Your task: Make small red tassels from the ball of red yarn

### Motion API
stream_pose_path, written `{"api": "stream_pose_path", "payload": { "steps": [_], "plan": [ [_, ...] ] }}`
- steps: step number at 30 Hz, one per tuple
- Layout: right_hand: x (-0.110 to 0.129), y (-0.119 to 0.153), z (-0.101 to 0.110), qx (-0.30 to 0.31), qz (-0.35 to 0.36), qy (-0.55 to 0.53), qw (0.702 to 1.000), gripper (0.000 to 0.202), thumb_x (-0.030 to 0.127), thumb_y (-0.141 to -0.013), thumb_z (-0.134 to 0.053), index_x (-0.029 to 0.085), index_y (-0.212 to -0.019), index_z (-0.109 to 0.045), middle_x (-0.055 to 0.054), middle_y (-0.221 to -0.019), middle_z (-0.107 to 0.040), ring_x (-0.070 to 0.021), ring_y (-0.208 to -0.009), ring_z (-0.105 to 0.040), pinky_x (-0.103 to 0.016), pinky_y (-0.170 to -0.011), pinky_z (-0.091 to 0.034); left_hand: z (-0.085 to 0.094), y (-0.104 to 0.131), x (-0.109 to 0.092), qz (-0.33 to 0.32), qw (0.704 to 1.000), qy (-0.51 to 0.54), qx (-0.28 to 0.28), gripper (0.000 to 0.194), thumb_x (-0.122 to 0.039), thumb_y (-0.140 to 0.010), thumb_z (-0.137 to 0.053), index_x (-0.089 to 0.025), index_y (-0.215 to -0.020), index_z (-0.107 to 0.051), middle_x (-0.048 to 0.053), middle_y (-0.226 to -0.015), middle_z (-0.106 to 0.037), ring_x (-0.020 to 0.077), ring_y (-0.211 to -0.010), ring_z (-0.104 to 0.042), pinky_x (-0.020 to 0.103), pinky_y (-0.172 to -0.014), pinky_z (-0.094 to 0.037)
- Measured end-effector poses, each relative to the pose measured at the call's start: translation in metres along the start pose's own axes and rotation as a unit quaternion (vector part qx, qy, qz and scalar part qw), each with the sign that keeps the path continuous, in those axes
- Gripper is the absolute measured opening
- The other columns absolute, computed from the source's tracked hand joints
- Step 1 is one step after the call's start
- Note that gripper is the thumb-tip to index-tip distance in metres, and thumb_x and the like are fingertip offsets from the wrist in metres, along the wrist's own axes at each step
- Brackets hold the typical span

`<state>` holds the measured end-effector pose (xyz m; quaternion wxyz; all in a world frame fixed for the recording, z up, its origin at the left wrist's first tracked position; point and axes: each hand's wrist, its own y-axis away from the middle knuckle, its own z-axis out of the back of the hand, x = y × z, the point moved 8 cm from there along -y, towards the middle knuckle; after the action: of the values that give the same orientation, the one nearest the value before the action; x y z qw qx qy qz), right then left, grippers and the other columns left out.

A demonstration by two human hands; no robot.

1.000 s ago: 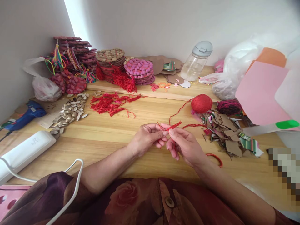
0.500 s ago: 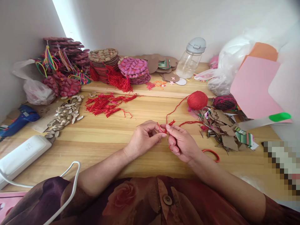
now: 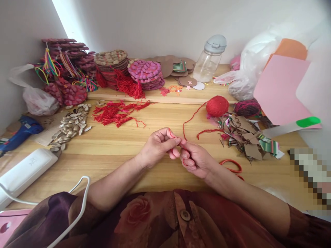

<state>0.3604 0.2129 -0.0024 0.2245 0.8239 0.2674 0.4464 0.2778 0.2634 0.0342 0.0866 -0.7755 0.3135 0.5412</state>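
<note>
Red yarn (image 3: 170, 133) runs between my two hands, which meet over the middle of the table. My left hand (image 3: 159, 146) is closed, pinching the yarn between thumb and forefinger. Fingertips touching the left, my right hand (image 3: 198, 156) is closed on the yarn too, with a strand looped around its lower fingers. Beyond them lies a ball of red yarn (image 3: 217, 106), its loose strand trailing toward my hands. A short bundle of red strands (image 3: 208, 131) rests just past my right hand. Orange-handled scissors (image 3: 234, 166) lie partly hidden behind my right forearm.
Red tassels (image 3: 113, 113) and a heap of nut shells (image 3: 69, 127) lie to the left. Decorated round stacks (image 3: 145, 74) and a water bottle (image 3: 209, 63) stand on the rear ledge. Cardboard scraps (image 3: 241, 132) are at right; a blue glue gun (image 3: 26, 129) and white power strip (image 3: 28, 172) sit at left.
My hands have drawn together until the fingertips meet, with the yarn between them. The red tuft above my right fingers no longer shows. The view has shifted slightly.
</note>
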Motion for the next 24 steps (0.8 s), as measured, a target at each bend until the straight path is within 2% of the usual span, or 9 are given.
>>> {"api": "stream_pose_path", "payload": {
  "steps": [3, 5, 8, 10, 14, 16, 20, 24],
  "plan": [
    [0.010, 0.005, -0.003, 0.008, 0.042, 0.036, 0.998, 0.023, 0.040, -0.085, -0.060, 0.019, -0.081, -0.054, 0.008, -0.052, -0.048, -0.0015, -0.031, -0.030, -0.013, -0.028, -0.018, 0.006, -0.003, 0.003, 0.017, 0.999, 0.043, -0.024, 0.034, -0.030, -0.071, -0.078, -0.015, -0.076, -0.048, 0.002, -0.073, -0.071, 0.0094, -0.054, -0.065, 0.017, -0.048, -0.050],
    [0.023, 0.011, 0.000, -0.025, 0.095, 0.078, 0.992, 0.023, 0.041, -0.083, -0.062, 0.021, -0.093, -0.056, 0.008, -0.053, -0.051, -0.0034, -0.033, -0.035, -0.013, -0.030, -0.022, 0.011, -0.005, 0.003, 0.018, 0.998, 0.044, -0.044, 0.033, -0.028, -0.070, -0.079, -0.014, -0.074, -0.050, 0.003, -0.075, -0.072, 0.0095, -0.057, -0.066, 0.017, -0.052, -0.052],
    [0.043, 0.020, 0.002, -0.063, 0.168, 0.182, 0.967, 0.034, 0.043, -0.084, -0.061, 0.022, -0.111, -0.055, 0.008, -0.054, -0.053, -0.0065, -0.036, -0.040, -0.016, -0.033, -0.027, 0.016, -0.006, 0.003, 0.017, 0.998, 0.004, -0.056, 0.031, -0.030, -0.071, -0.079, -0.012, -0.073, -0.054, 0.005, -0.075, -0.071, 0.0111, -0.061, -0.068, 0.020, -0.056, -0.055],
    [0.055, 0.025, -0.001, -0.066, 0.212, 0.284, 0.933, 0.036, 0.045, -0.086, -0.060, 0.019, -0.111, -0.059, 0.006, -0.056, -0.053, -0.0071, -0.041, -0.041, -0.018, -0.037, -0.030, 0.016, -0.006, 0.004, 0.021, 0.998, -0.043, -0.045, 0.032, -0.033, -0.071, -0.079, -0.012, -0.074, -0.056, 0.004, -0.069, -0.070, 0.0124, -0.060, -0.068, 0.023, -0.057, -0.056],
    [0.071, 0.029, -0.004, -0.097, 0.285, 0.466, 0.832, 0.037, 0.047, -0.084, -0.061, 0.017, -0.103, -0.071, 0.001, -0.062, -0.058, -0.0098, -0.053, -0.045, -0.023, -0.050, -0.036, 0.013, -0.005, 0.006, 0.030, 0.993, -0.116, -0.020, 0.032, -0.037, -0.072, -0.077, -0.012, -0.074, -0.058, 0.004, -0.063, -0.069, 0.0123, -0.057, -0.067, 0.023, -0.058, -0.057],
    [0.073, 0.026, -0.005, -0.100, 0.291, 0.503, 0.808, 0.038, 0.049, -0.085, -0.060, 0.016, -0.098, -0.074, -0.001, -0.064, -0.061, -0.0108, -0.055, -0.046, -0.024, -0.051, -0.035, 0.012, -0.004, 0.007, 0.035, 0.990, -0.137, -0.014, 0.028, -0.036, -0.076, -0.074, -0.011, -0.075, -0.060, 0.004, -0.064, -0.069, 0.0120, -0.059, -0.067, 0.022, -0.059, -0.057],
    [0.073, 0.021, -0.006, -0.101, 0.286, 0.516, 0.801, 0.038, 0.049, -0.085, -0.060, 0.017, -0.093, -0.076, -0.001, -0.063, -0.064, -0.0109, -0.054, -0.046, -0.025, -0.051, -0.034, 0.012, -0.002, 0.009, 0.052, 0.987, -0.153, -0.015, 0.021, -0.031, -0.083, -0.067, -0.011, -0.079, -0.065, 0.003, -0.066, -0.069, 0.0107, -0.061, -0.068, 0.020, -0.061, -0.057],
    [0.073, 0.020, -0.004, -0.110, 0.296, 0.517, 0.796, 0.032, 0.046, -0.083, -0.062, 0.018, -0.090, -0.077, 0.000, -0.062, -0.064, -0.0116, -0.055, -0.048, -0.025, -0.053, -0.034, 0.011, -0.003, 0.013, 0.085, 0.990, -0.115, -0.004, 0.022, -0.031, -0.082, -0.069, -0.010, -0.082, -0.068, 0.005, -0.070, -0.071, 0.0112, -0.063, -0.068, 0.021, -0.064, -0.057]
  ]
}}
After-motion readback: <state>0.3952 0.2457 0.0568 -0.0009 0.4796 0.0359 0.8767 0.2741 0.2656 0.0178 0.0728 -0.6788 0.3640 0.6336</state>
